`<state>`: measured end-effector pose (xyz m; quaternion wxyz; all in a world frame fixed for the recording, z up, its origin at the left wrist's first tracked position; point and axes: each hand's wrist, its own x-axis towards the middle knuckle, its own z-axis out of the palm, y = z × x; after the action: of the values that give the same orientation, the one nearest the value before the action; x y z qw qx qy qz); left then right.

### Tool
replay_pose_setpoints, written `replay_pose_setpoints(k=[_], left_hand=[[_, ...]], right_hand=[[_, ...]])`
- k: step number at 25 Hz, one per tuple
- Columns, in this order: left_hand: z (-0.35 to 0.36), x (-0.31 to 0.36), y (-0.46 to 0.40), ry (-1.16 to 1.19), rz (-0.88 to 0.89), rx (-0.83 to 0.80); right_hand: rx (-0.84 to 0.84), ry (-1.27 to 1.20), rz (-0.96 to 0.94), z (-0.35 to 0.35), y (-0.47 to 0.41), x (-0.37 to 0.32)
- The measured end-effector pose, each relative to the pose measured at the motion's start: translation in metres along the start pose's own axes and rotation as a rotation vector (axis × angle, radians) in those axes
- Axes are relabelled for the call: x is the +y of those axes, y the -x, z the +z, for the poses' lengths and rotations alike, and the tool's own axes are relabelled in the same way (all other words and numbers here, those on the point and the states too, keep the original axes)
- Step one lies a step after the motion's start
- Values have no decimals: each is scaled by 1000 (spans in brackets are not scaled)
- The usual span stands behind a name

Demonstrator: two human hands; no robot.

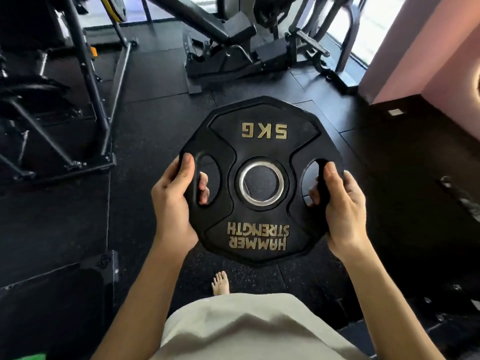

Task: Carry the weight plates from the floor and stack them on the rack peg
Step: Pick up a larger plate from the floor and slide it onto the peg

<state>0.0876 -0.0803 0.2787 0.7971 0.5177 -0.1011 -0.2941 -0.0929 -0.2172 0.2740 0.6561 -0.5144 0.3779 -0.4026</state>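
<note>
A black rubber weight plate point(262, 141) marked 5KG in gold letters is held flat in front of me, above the floor. It has a steel-ringed centre hole and a grip slot on each side. My left hand point(174, 201) grips the left handle, with the fingers curled through the slot. My right hand point(342, 206) grips the right handle the same way. At the far left stands a dark rack point(33, 92) with plates stacked on it; its peg is hard to make out.
Black rubber floor tiles point(155, 120) lie all around. A black machine frame point(98, 105) stands at the left, a bench machine point(233, 42) at the back, a dark box point(415, 157) and pink wall point(436, 48) at the right. My bare foot point(220, 283) shows below the plate.
</note>
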Motion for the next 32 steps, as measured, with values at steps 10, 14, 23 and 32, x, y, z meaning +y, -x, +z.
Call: replay_pose_setpoints(k=[10, 14, 23, 32], left_hand=[[135, -5, -269, -99, -120, -253], [215, -23, -370, -125, -151, -342], [392, -80, -549, -145, -209, -512], [617, -165, -737, -178, -319, -813]], right_hand=[[303, -63, -58, 40, -225, -15], [398, -70, -55, 29, -338, -26], [591, -49, -87, -20, -551, -57], [902, -131, -121, -89, -775, -93]])
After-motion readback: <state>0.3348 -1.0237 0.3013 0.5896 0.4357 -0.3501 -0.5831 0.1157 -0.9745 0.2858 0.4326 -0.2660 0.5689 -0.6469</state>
